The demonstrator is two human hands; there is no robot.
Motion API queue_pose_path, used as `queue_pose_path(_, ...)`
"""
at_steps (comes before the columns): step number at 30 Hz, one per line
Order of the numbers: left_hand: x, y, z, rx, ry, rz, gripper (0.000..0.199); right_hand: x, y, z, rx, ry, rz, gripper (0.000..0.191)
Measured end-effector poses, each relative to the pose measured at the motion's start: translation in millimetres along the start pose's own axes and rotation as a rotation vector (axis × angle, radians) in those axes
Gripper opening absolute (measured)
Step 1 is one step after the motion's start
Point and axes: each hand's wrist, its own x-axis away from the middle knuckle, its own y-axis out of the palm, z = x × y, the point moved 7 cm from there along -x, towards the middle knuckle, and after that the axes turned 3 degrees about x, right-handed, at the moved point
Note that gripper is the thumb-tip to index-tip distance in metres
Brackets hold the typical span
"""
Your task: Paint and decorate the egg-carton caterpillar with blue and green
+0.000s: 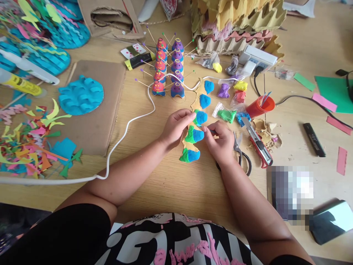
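A strip of egg-carton cups (196,121) lies on the wooden table (171,184), its bumps covered in blue and green clay. My left hand (176,127) pinches the strip's left side beside a blue-and-green bump (200,117). My right hand (219,141) presses its fingertips against the strip's right edge near another bump (195,135) and seems to pinch a thin dark tool, largely hidden. A third covered bump (189,155) sits nearest me.
Scissors (241,151) and a red utility knife (257,141) lie right of my right hand. Bags of coloured clay (227,115), a red cup (260,106), two stacks of painted cups with sticks (168,70), a white cable (129,125), cardboard (93,106), paper scraps (30,140).
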Motion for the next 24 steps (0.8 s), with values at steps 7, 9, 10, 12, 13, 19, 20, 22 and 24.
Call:
queue_pose_path(7,-0.3,-3.9,-4.3,-0.038,0.021,0.009,0.053,0.2,2.2,4.7,0.020,0.065,-0.010,0.042)
queue_pose_path(9,-0.9,-5.5,-5.9,-0.041,0.035,0.003,0.053,0.3,2.2,4.9,0.027,0.066,-0.004,0.042)
queue_pose_path(10,-1.1,-6.1,-6.4,-0.043,0.039,0.001,0.052,0.4,2.1,4.9,0.029,0.066,0.000,0.041)
queue_pose_path(12,-1.2,-6.6,-6.5,-0.047,0.043,0.000,0.052,0.5,1.7,4.6,0.023,0.064,0.005,0.040)
queue_pose_path(13,-1.2,-6.3,-5.9,-0.051,0.043,0.001,0.052,0.5,1.5,4.0,0.014,0.059,0.006,0.040)
queue_pose_path(19,0.8,-1.4,1.0,-0.040,0.030,0.028,0.056,-0.2,0.8,0.4,-0.048,0.006,-0.009,0.038)
queue_pose_path(20,1.3,-0.8,2.1,-0.048,0.035,0.027,0.056,-0.3,1.8,1.2,-0.046,0.013,-0.020,0.039)
queue_pose_path(22,2.1,-0.3,3.1,-0.080,0.046,0.020,0.056,-0.4,3.7,3.4,-0.039,0.036,-0.039,0.040)
queue_pose_path(24,2.5,-0.9,2.9,-0.103,0.055,0.013,0.056,-0.5,4.5,4.7,-0.040,0.050,-0.041,0.041)
